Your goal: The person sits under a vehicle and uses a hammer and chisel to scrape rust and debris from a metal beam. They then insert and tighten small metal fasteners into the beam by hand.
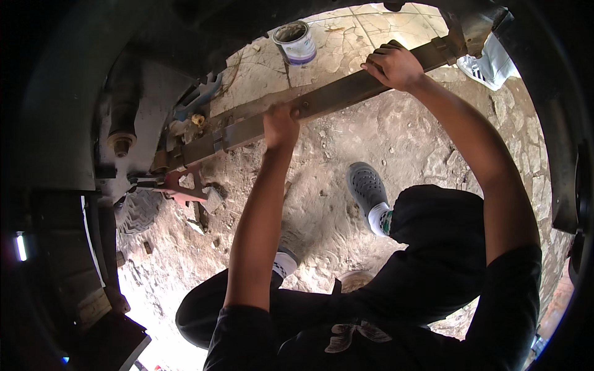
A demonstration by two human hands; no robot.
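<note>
Ground, pale stone and dirt (pixel 328 145), rough and littered with crumbs, across the centre. Bodywork, dark vehicle panels (pixel 59 142), along the rim, chiefly from 7 to 11 o'clock. Bar, long, flat, brown-grey metal (pixel 340 91), banded with clips, one end near 9 o'clock, the other between 1 and 2 o'clock, slanting upward above centre. Trousers, black cloth (pixel 439 247), on the wearer's bent legs, from 4 to 7 o'clock. Cylinder, dark with a rusty-brown lower end (pixel 122 133), at 10 o'clock. Stand, red angled metal (pixel 185 185), at 9 o'clock, just below the bar's lower end. Can, white, round, with a purple band and a dark inside (pixel 297 44), upright at 12 o'clock, beyond the bar. Clog, grey, perforated (pixel 365 182), on a white-socked foot at 3 o'clock, near centre. Right hand, bare (pixel 396 67), at 1 o'clock, fingers curled over the bar, gripping it near its upper end. Left hand, bare (pixel 282 125), at 12 o'clock near centre, closed round the bar farther down. Lump, small, yellowish (pixel 197 119), at 10 o'clock, just beside the bar; material cannot be told.
</note>
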